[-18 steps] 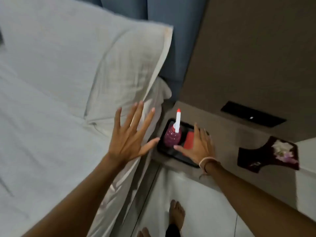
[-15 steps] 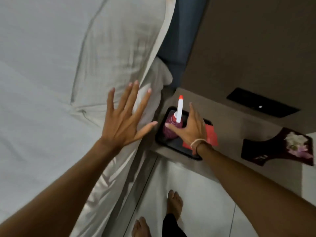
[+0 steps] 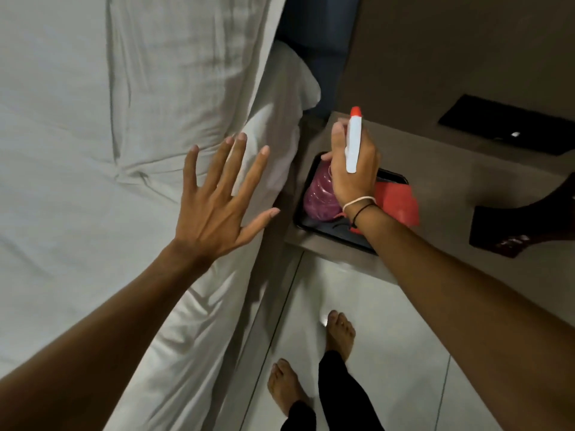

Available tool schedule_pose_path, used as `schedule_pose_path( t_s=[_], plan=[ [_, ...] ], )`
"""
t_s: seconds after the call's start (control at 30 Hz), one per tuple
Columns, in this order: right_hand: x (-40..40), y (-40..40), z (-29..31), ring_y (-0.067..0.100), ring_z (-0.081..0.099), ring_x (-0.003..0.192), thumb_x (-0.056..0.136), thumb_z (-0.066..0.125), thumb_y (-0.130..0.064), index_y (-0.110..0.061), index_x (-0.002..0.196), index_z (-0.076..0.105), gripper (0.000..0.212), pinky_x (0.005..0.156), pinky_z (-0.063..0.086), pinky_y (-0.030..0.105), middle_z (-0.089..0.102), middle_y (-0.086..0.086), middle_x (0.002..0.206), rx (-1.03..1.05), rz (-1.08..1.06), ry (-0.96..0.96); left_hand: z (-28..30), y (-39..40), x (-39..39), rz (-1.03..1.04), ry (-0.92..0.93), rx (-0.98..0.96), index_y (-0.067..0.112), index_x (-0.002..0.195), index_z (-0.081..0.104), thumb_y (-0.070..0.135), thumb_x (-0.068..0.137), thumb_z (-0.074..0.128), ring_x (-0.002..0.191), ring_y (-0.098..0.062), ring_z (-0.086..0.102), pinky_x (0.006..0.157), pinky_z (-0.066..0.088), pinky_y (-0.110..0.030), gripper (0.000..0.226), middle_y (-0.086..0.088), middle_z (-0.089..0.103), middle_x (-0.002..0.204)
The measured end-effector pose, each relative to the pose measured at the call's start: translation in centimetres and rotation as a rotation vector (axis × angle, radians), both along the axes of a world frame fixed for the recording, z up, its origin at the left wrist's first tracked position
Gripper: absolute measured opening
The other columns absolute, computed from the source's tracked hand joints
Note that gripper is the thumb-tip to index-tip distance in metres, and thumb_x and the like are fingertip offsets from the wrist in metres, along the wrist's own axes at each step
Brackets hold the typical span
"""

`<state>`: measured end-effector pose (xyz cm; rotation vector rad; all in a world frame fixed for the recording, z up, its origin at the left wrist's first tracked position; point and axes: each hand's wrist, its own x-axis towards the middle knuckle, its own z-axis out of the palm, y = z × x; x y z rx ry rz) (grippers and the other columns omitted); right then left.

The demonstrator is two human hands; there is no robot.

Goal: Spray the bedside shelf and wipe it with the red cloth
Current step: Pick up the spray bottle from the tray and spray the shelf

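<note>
The right hand (image 3: 353, 169) is wrapped around the neck of the spray bottle (image 3: 323, 194), which stands in the black tray (image 3: 314, 227) on the bedside shelf (image 3: 435, 181), probably to lift it for spraying. The red cloth (image 3: 396, 202) lies partly in this tray, ready for wiping. The left hand (image 3: 217, 206) hangs spread and empty over the bed (image 3: 93, 150), maybe for balance.

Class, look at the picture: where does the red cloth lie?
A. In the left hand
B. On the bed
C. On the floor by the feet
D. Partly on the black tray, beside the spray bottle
D: the red cloth lies over the black tray's right edge, beside the spray bottle gripped by the right hand.
</note>
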<state>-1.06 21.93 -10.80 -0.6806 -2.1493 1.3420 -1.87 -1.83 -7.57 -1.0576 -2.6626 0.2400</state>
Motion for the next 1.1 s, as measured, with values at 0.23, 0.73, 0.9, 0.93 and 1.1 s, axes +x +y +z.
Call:
schedule_pose_path(
  t_s=[0.23, 0.73, 0.9, 0.93, 1.1],
  plan=[
    [15.0, 1.9, 3.5, 0.005, 0.067, 0.058, 0.102, 0.048, -0.047, -0.010, 0.084, 0.064, 0.044, 0.065, 0.057, 0.032, 0.067, 0.004, 0.057, 0.045, -0.242, 0.159, -0.8, 5.9, 5.2, -0.106, -0.078, 0.043, 0.023, 0.166, 0.016, 0.070, 0.100, 0.028, 0.159, -0.032, 0.024, 0.125, 0.018, -0.065, 0.082, -0.016, 0.023, 0.172],
    [33.9, 9.2, -5.0, 0.022, 0.061, 0.052, 0.102, 0.042, -0.045, -0.017, 0.072, 0.055, 0.043, 0.052, 0.054, 0.041, 0.062, 0.007, 0.060, 0.151, -0.591, -0.223, -7.1, 13.9, 13.7, -0.392, -0.202, -0.076, 0.022, 0.166, 0.014, 0.076, 0.096, 0.016, 0.157, -0.037, 0.029, 0.125, 0.012, -0.066, 0.088, -0.018, 0.021, 0.172],
    [32.4, 9.4, -5.0, 0.019, 0.058, 0.052, 0.103, 0.048, -0.036, -0.013, 0.075, 0.058, 0.038, 0.049, 0.051, 0.035, 0.061, 0.005, 0.062, 0.207, -0.525, -0.247, -7.3, 12.7, 12.7, -0.362, -0.213, -0.065, 0.026, 0.167, 0.009, 0.077, 0.095, 0.020, 0.159, -0.035, 0.024, 0.125, 0.011, -0.067, 0.089, -0.015, 0.015, 0.174],
    [32.1, 9.3, -4.9, 0.019, 0.058, 0.051, 0.103, 0.049, -0.036, -0.013, 0.075, 0.059, 0.037, 0.049, 0.052, 0.034, 0.061, 0.004, 0.061, 0.189, -0.501, -0.233, -7.1, 12.4, 12.5, -0.362, -0.195, -0.059, 0.026, 0.166, 0.011, 0.076, 0.096, 0.022, 0.158, -0.035, 0.026, 0.125, 0.013, -0.068, 0.088, -0.016, 0.017, 0.174],
    [28.1, 6.6, -3.2, 0.007, 0.056, 0.058, 0.100, 0.040, -0.056, -0.017, 0.083, 0.057, 0.046, 0.058, 0.045, 0.011, 0.053, -0.008, 0.067, 0.201, -0.348, -0.130, -5.1, 8.8, 9.9, -0.282, -0.117, -0.027, 0.023, 0.166, 0.016, 0.072, 0.099, 0.026, 0.154, -0.037, 0.034, 0.122, 0.021, -0.069, 0.083, -0.019, 0.026, 0.170]
  ],
)
